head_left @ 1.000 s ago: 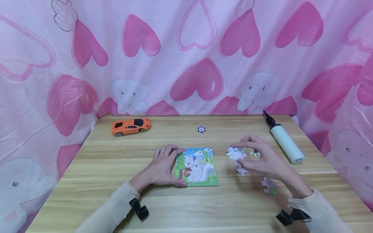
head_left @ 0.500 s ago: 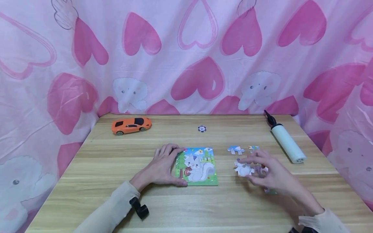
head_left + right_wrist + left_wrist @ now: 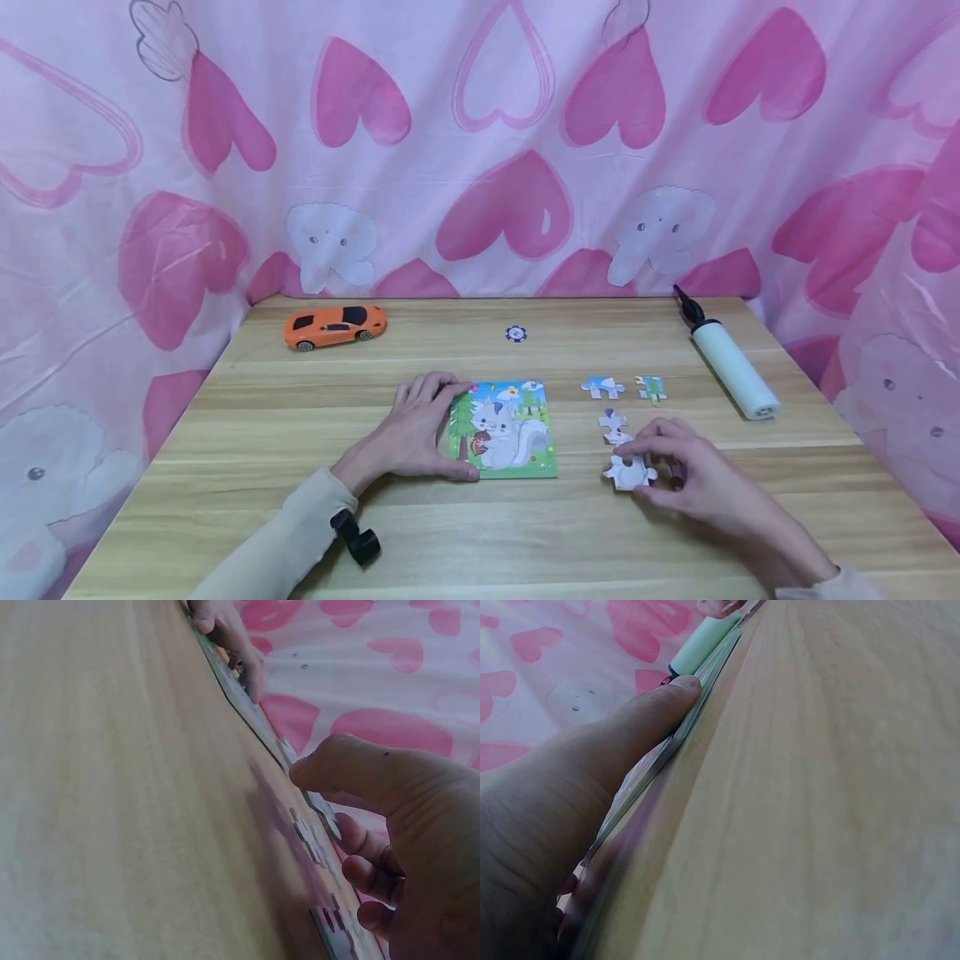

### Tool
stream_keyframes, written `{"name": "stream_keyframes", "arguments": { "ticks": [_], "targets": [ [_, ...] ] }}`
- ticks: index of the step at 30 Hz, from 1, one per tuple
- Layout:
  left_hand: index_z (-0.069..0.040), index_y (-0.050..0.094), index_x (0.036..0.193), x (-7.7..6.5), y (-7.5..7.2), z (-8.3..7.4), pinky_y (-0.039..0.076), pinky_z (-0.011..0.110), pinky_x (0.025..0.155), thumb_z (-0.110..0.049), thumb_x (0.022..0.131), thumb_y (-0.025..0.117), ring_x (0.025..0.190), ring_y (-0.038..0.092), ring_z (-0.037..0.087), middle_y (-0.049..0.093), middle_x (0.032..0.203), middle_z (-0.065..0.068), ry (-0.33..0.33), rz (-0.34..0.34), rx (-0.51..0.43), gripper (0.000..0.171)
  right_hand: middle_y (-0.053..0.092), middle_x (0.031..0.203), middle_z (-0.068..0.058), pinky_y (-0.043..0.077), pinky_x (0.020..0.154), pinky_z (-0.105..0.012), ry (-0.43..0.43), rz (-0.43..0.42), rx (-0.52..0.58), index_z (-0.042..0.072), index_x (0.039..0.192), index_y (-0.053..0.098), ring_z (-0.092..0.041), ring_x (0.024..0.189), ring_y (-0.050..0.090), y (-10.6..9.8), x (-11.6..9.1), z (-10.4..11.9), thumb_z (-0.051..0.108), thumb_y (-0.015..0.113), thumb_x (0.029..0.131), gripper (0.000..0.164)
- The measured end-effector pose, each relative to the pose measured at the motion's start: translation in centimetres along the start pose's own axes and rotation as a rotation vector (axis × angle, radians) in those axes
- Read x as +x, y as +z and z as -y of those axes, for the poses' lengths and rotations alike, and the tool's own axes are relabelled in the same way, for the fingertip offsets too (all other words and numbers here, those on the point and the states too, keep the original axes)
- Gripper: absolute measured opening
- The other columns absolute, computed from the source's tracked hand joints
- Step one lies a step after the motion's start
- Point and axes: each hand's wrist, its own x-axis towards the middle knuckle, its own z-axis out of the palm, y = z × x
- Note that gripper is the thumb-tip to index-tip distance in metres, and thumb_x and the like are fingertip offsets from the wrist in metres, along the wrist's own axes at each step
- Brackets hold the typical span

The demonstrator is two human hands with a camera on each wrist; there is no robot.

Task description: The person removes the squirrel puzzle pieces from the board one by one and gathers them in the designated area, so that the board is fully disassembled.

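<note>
My left hand [image 3: 417, 433] lies along the left side of a square squirrel-picture puzzle board [image 3: 517, 429], thumb at its near edge and fingers at its far left corner, holding it on the table. In the left wrist view the thumb [image 3: 652, 712] rests along the board's edge. My right hand [image 3: 693, 475], right of the board, pinches a mostly white jigsaw piece [image 3: 628, 473] between thumb and fingers. The right wrist view shows this piece [image 3: 321, 810] raised over other pieces. Just beyond it lies a loose jigsaw piece [image 3: 613, 427]; more are partly hidden behind the right hand.
Farther back lie a blue-and-white jigsaw piece [image 3: 602, 387] and a green one [image 3: 651, 388]. A pale hand pump [image 3: 733, 367] lies at right, an orange toy car [image 3: 335, 327] at back left, a poker chip [image 3: 516, 333] at back centre. A pink curtain [image 3: 495, 133] closes off the far side.
My right hand has drawn the white jigsaw piece toward me and slightly right, uncovering the blue-and-white and green pieces. The left hand and the board have stayed in place.
</note>
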Motion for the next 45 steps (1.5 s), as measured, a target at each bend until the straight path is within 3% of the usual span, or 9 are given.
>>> {"name": "stream_keyframes", "arguments": {
  "ticks": [8,16,24,31,34,39,45],
  "targets": [
    [-0.024,0.038,0.173,0.0,-0.1,0.0,0.027,0.059,0.123,-0.096,0.069,0.079,0.150,0.034,0.029,0.038,0.166,0.005,-0.003,0.001,0.002,0.133,0.065,0.115,0.014,0.048,0.073,-0.026,0.024,0.041,-0.015,0.036,0.126,0.081,-0.009,0.094,0.055,0.3,-0.3,-0.3,0.014,0.099,0.084,0.051],
    [-0.024,0.038,0.173,0.0,-0.1,0.0,0.027,0.058,0.122,-0.096,0.069,0.079,0.151,0.034,0.029,0.037,0.166,0.005,0.001,0.002,0.003,0.133,0.064,0.117,0.013,0.047,0.076,-0.025,0.060,0.070,-0.030,0.036,0.127,0.080,-0.008,0.099,0.053,0.0,-0.3,-0.2,0.017,0.097,0.087,0.048],
    [-0.025,0.037,0.174,0.0,-0.1,0.1,0.027,0.059,0.123,-0.096,0.069,0.079,0.151,0.034,0.029,0.037,0.166,0.005,0.007,-0.002,0.005,0.133,0.064,0.118,0.014,0.047,0.079,-0.026,0.007,0.036,-0.058,0.034,0.128,0.080,-0.008,0.102,0.053,0.2,-0.4,-0.3,0.017,0.099,0.084,0.050],
    [-0.025,0.038,0.173,0.0,-0.1,0.0,0.027,0.059,0.124,-0.097,0.069,0.078,0.151,0.034,0.029,0.038,0.165,0.004,0.009,-0.002,0.007,0.133,0.065,0.118,0.013,0.050,0.082,-0.026,0.032,0.043,-0.049,0.033,0.129,0.080,-0.009,0.104,0.056,-0.1,-0.1,-0.1,0.020,0.100,0.084,0.051],
    [-0.024,0.038,0.173,0.0,-0.2,0.1,0.027,0.059,0.124,-0.096,0.069,0.078,0.151,0.034,0.029,0.038,0.165,0.004,0.008,-0.007,0.011,0.133,0.066,0.116,0.010,0.053,0.079,-0.027,0.017,0.012,-0.033,0.029,0.132,0.079,-0.010,0.100,0.059,-0.5,0.5,0.0,0.016,0.100,0.083,0.056],
    [-0.025,0.039,0.173,0.0,-0.3,0.1,0.028,0.058,0.123,-0.097,0.067,0.079,0.150,0.036,0.028,0.039,0.165,0.004,0.003,-0.015,0.019,0.134,0.068,0.109,0.005,0.057,0.076,-0.029,-0.040,-0.115,-0.047,0.023,0.130,0.079,-0.015,0.097,0.064,-1.0,2.1,0.4,0.005,0.099,0.082,0.055],
    [-0.025,0.038,0.173,-0.1,0.0,0.0,0.028,0.058,0.122,-0.099,0.067,0.078,0.150,0.035,0.027,0.038,0.165,0.003,0.005,-0.006,0.011,0.136,0.070,0.109,0.013,0.050,0.078,-0.030,-0.046,-0.218,-0.073,0.035,0.125,0.079,-0.011,0.097,0.059,-1.2,4.2,1.5,0.007,0.094,0.090,0.047]
  ]
}}
